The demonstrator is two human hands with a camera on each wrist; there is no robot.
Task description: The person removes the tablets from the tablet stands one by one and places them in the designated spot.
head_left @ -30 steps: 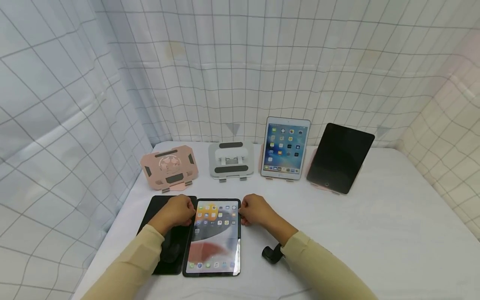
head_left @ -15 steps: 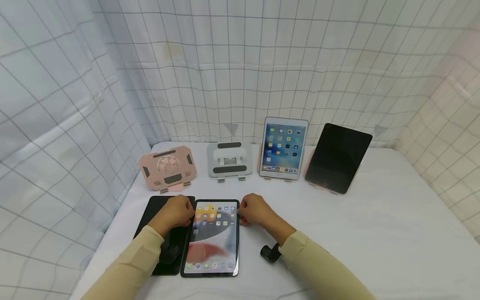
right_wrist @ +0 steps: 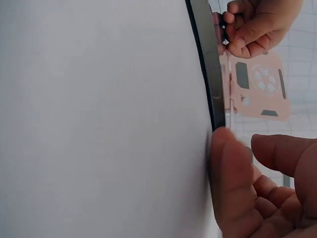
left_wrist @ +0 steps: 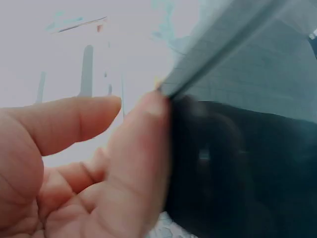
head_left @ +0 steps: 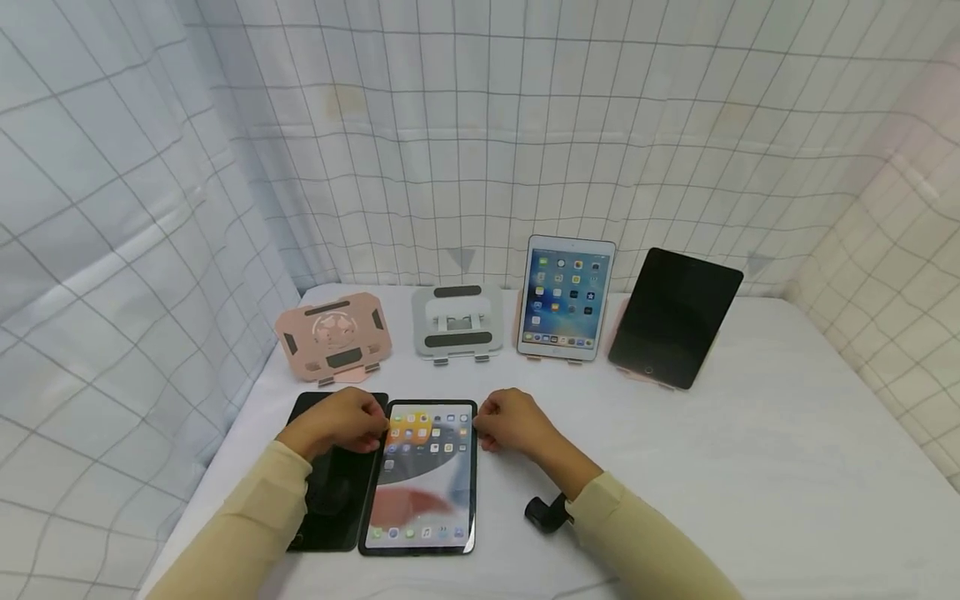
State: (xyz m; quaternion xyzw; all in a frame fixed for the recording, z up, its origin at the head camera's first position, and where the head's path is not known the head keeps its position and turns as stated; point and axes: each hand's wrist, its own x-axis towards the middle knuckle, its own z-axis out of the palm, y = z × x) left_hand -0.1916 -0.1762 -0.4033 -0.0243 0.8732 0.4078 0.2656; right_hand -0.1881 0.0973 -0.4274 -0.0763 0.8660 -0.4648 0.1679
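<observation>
A tablet [head_left: 417,493] with a lit screen of app icons lies flat on the white table between both hands. Along its left side, partly under the left arm, lies a black tablet [head_left: 352,479] with a dark screen. The left hand [head_left: 354,421] has its fingertips at the lit tablet's upper left edge, over the black one. In the left wrist view its thumb [left_wrist: 94,116] is apart from the forefinger. Opposite, the right hand [head_left: 513,421] touches the lit tablet's upper right edge. The right wrist view shows the forefinger [right_wrist: 233,188] along that edge, thumb apart.
Across the back stand a pink tablet stand [head_left: 333,337], a grey one [head_left: 457,323], a white tablet [head_left: 567,296] and a black tablet [head_left: 675,321], both leaning on stands. A black wrist camera [head_left: 547,512] sits by the right sleeve. White checked cloth [head_left: 525,125] walls surround the table.
The left wrist and forearm have swung a little to the left, with the fingertips staying at the lit tablet's edge. The right hand and both lying tablets have hardly moved.
</observation>
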